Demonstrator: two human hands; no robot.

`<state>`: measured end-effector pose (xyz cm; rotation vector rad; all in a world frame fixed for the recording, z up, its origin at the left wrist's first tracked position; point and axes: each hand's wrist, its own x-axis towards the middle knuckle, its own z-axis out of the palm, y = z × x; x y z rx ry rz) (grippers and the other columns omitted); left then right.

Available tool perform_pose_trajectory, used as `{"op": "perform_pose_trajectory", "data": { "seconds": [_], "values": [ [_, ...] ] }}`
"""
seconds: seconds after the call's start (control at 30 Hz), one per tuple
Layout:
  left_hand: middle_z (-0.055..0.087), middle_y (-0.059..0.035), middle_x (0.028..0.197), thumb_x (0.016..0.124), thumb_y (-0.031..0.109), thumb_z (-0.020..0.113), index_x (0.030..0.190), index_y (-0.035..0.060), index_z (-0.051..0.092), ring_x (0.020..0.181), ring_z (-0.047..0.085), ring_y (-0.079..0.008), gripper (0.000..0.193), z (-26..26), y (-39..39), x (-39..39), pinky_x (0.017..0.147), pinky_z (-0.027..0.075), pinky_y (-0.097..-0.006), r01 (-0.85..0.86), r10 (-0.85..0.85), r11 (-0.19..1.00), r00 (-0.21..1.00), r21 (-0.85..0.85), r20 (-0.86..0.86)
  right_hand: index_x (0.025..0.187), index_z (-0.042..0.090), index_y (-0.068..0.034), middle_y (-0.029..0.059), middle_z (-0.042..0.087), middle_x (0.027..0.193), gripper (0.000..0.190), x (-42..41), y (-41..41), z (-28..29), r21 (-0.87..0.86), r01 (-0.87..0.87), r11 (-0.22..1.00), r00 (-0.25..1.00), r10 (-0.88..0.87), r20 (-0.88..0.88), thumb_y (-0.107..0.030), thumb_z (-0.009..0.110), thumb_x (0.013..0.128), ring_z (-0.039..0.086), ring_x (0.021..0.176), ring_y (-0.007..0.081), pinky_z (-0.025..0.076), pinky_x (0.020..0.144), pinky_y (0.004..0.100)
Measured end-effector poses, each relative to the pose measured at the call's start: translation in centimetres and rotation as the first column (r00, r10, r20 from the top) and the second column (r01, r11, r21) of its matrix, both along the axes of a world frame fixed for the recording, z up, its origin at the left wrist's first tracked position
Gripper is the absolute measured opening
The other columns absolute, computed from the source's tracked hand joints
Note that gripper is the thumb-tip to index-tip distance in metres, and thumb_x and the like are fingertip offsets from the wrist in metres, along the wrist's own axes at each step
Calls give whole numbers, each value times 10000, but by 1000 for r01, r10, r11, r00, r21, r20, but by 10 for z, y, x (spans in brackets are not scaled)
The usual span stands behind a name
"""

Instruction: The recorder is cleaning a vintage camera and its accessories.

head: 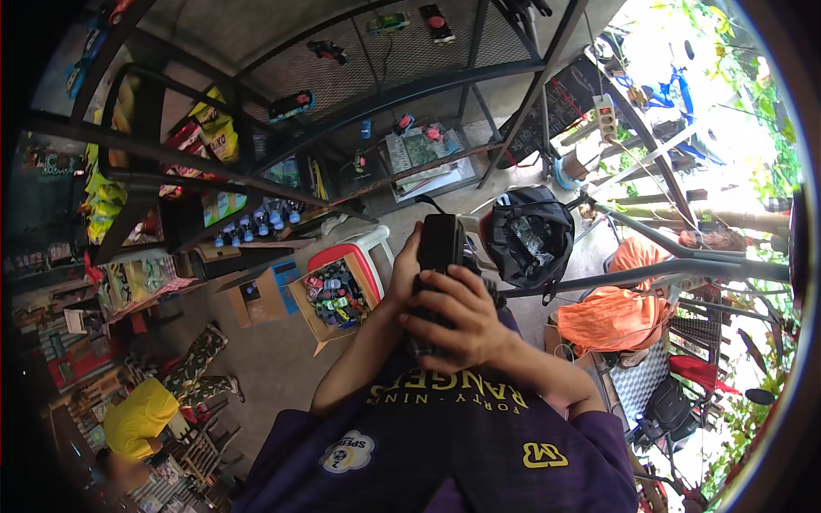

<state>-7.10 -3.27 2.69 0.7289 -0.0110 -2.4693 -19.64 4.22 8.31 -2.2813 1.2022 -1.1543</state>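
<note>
In front of my chest I hold a black handheld device [440, 240] with a flat, dark rectangular face, possibly a camera. My left hand [404, 266] wraps around its left side, the thumb lying along the edge. Across its lower part lies my right hand [458, 317], fingers bent over it and slightly blurred. These fingers hide most of the lower body, so its exact kind is unclear. Left of my forearm is an open cardboard box [312, 346] full of small toy cars [337, 295], beside a red and white plastic stool [378, 247].
A metal mesh rack [410, 80] bearing toy cars spans the front. Snack packets [221, 131] and water bottles [262, 221] stand front left. An open black bag [532, 237] and orange cloth [609, 320] lie right. A person in yellow [141, 417] is at lower left.
</note>
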Motion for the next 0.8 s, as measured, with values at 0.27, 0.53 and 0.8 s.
{"op": "perform_pose_trajectory", "data": {
  "seconds": [0.27, 0.53, 0.8],
  "values": [
    [567, -67, 1164, 1022, 391, 329, 1331, 64, 432, 1046, 576, -143, 461, 23, 28, 4, 902, 481, -268, -28, 82, 972, 971, -233, 225, 942, 685, -87, 135, 611, 1028, 371, -23, -55, 2, 3, 68, 998, 982, -67, 177, -288, 687, 630, 591, 1023, 350, 426, 902, 497],
    [632, -30, 842, 940, 573, 420, 1045, 89, 598, 685, 637, -136, 526, 18, 12, 33, 591, 537, -266, -78, 86, 995, 987, 66, -138, 978, 681, -135, 93, 602, 1047, 357, 20, -13, 1, -94, -96, 991, 990, 105, 94, -377, 637, 719, 570, 1081, 338, 402, 951, 499],
    [530, -82, 1218, 901, 601, 485, 1346, 55, 397, 1163, 503, -146, 710, 34, 36, 31, 937, 458, -308, -9, 34, 990, 983, -139, 182, 974, 688, -128, 91, 622, 1009, 379, -9, -60, 15, -161, -212, 964, 974, 222, 46, -392, 630, 708, 602, 1011, 315, 429, 908, 457]
  ]
}}
